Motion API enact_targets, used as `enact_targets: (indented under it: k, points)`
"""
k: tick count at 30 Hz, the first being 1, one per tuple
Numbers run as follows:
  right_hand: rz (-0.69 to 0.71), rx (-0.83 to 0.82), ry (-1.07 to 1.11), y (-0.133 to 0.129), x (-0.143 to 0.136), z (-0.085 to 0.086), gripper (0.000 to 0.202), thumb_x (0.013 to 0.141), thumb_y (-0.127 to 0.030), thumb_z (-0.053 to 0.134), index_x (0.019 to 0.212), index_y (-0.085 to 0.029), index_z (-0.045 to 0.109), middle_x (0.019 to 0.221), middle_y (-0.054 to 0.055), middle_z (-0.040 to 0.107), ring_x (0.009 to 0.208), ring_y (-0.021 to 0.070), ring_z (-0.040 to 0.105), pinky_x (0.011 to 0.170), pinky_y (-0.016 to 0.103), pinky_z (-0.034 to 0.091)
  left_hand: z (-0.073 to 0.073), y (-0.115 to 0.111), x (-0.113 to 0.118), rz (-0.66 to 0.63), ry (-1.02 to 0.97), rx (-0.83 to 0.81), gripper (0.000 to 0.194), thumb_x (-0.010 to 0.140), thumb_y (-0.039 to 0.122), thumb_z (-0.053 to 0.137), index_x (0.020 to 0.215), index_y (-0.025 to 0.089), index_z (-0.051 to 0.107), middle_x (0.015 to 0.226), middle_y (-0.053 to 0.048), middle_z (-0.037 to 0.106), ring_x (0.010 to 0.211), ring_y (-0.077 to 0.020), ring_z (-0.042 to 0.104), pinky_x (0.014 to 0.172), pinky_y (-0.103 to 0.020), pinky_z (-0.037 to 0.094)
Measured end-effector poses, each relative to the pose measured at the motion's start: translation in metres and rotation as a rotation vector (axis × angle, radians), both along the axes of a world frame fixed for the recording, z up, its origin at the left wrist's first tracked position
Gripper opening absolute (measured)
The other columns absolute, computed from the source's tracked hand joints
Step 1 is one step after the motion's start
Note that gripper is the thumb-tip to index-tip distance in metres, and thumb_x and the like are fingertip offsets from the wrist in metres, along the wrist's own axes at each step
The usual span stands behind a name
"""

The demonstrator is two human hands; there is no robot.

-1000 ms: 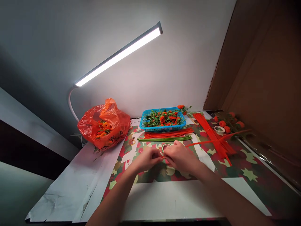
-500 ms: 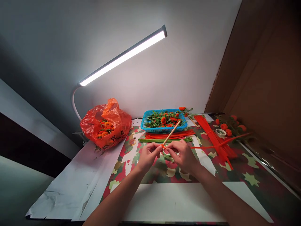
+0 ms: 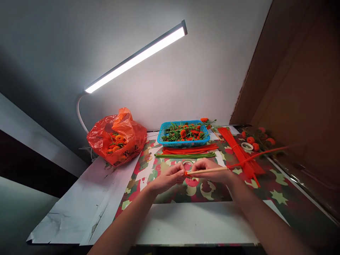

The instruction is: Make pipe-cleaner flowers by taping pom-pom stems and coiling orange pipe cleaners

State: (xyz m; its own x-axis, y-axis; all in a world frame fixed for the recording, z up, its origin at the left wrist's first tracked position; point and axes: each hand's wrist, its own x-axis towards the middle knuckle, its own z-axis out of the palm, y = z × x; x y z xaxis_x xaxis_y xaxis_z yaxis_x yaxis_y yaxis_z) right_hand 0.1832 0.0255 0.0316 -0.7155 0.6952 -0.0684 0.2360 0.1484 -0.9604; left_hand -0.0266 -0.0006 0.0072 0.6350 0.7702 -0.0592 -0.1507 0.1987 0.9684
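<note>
A thin wooden stick [image 3: 212, 170] lies nearly level, pointing right across the front of my right hand. At its left end, a small orange coil [image 3: 186, 174] is wrapped around it. My left hand [image 3: 171, 175] is closed, thumb and fingers pinching the stick at that coil. My right hand [image 3: 206, 164] is closed beside it, its fingertips partly hidden behind the stick. A long orange pipe cleaner [image 3: 259, 154] trails from my right hand out to the right, blurred at its far end. Just behind the hands lies a tape roll [image 3: 188, 163].
Behind are green pipe cleaners [image 3: 186, 155], red-orange pipe cleaners [image 3: 191, 150] and a blue basket [image 3: 183, 144] of orange flowers. A red plastic bag [image 3: 132, 136] stands left under a lamp [image 3: 138, 56]. At right are a bundle of pipe cleaners [image 3: 233, 145], another tape roll [image 3: 247, 146] and flowers [image 3: 250, 140].
The stick has swung from pointing up and away to lying nearly level toward the right. My right hand has turned with it, and the trailing pipe cleaner has shifted upward.
</note>
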Motion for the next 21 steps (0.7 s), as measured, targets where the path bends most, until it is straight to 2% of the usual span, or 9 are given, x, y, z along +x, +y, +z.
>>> enact_targets:
  k: [5,11,15,21]
  points:
    - [0.064,0.065,-0.078,-0.002,-0.001,0.001,0.017,0.076,-0.030,0.061,0.071,-0.014,0.067,0.064,0.000,0.059,0.058,0.0109,0.050,0.052,0.021,0.035,0.002,0.000,-0.004,-0.077,0.244,0.212,0.035,0.088,0.050,0.049,0.077,0.017,0.044,0.071,0.003,0.038,0.066,-0.0105,0.033,0.060,-0.024,0.027]
    - [-0.061,0.394,-0.227,-0.016,-0.010,0.007,0.016,0.080,-0.019,0.053,0.067,-0.017,0.063,0.062,-0.001,0.061,0.058,0.0111,0.050,0.060,0.024,0.033,0.003,0.004,-0.006,-0.105,0.413,0.422,0.029,0.092,0.044,0.040,0.083,0.018,0.046,0.081,0.000,0.043,0.075,-0.0134,0.038,0.069,-0.026,0.034]
    - [-0.187,0.657,-0.408,-0.023,-0.019,0.002,0.020,0.082,-0.012,0.049,0.065,-0.017,0.057,0.062,-0.004,0.062,0.057,0.0092,0.047,0.074,0.031,0.028,0.004,0.003,-0.004,0.000,0.615,0.556,0.026,0.093,0.039,0.035,0.080,0.019,0.044,0.080,0.001,0.046,0.073,-0.0141,0.040,0.067,-0.026,0.035]
    - [-0.380,0.933,-0.486,-0.021,-0.032,-0.015,0.020,0.087,-0.013,0.047,0.072,-0.016,0.058,0.071,0.000,0.065,0.066,0.0131,0.053,0.071,0.031,0.021,0.000,-0.005,0.005,0.285,0.863,0.697,0.025,0.095,0.036,0.030,0.076,0.021,0.038,0.068,0.003,0.045,0.061,-0.0142,0.040,0.057,-0.025,0.028]
